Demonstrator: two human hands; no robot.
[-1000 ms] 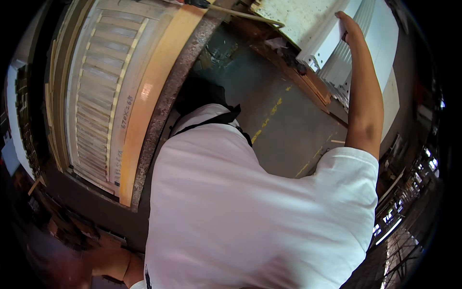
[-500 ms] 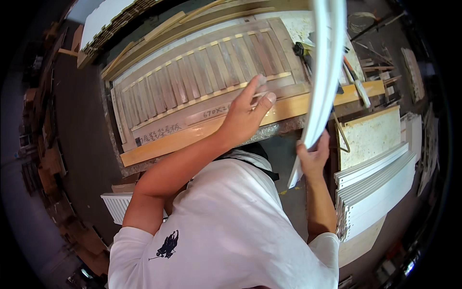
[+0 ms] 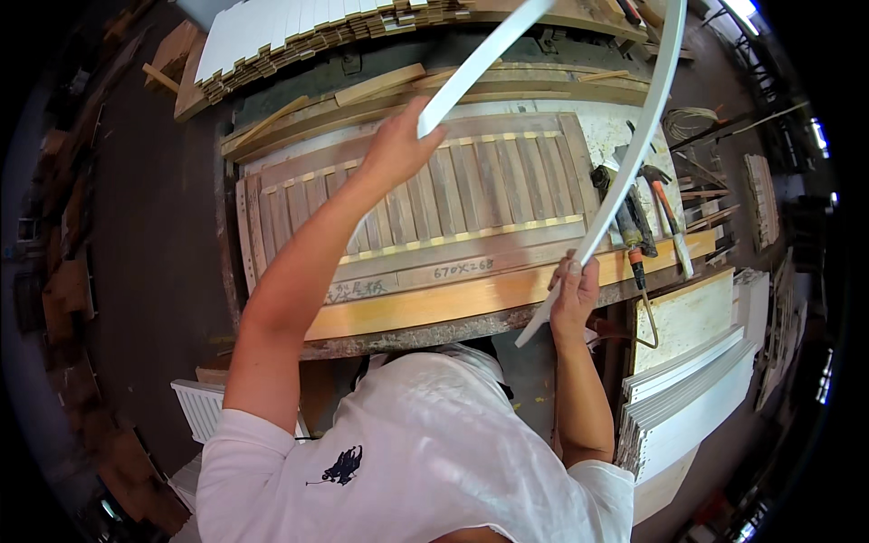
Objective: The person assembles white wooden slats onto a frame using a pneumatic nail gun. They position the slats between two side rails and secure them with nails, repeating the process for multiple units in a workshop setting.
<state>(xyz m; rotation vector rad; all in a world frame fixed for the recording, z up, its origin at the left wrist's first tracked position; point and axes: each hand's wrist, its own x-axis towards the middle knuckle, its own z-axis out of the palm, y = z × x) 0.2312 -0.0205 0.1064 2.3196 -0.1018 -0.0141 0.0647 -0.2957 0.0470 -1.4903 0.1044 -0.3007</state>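
White strips (image 3: 625, 172) held up over the workbench, one in each hand.

Left hand (image 3: 396, 149) is closed around the lower end of a straight white strip (image 3: 480, 56) above the slatted wooden panel (image 3: 434, 204); right hand (image 3: 573, 294) is clamped on the lower end of the long curved strip near the bench's front edge. Hammers and tools (image 3: 638, 226) lie just right of the panel, and white boards (image 3: 692, 403) are stacked beside the bench.

Worn workbench (image 3: 425, 333) with a chipped, paint-spattered front edge, spanning the middle of the view. Lying flat on it, a slatted wooden shutter panel (image 3: 453, 204), with a pale yellow board (image 3: 453, 303) along its 6 o'clock side. At the panel's 3 o'clock, a cluster of hand tools (image 3: 638, 213), among them an orange-handled hammer (image 3: 665, 208), and long timber strips (image 3: 380, 86) at its 12 o'clock.
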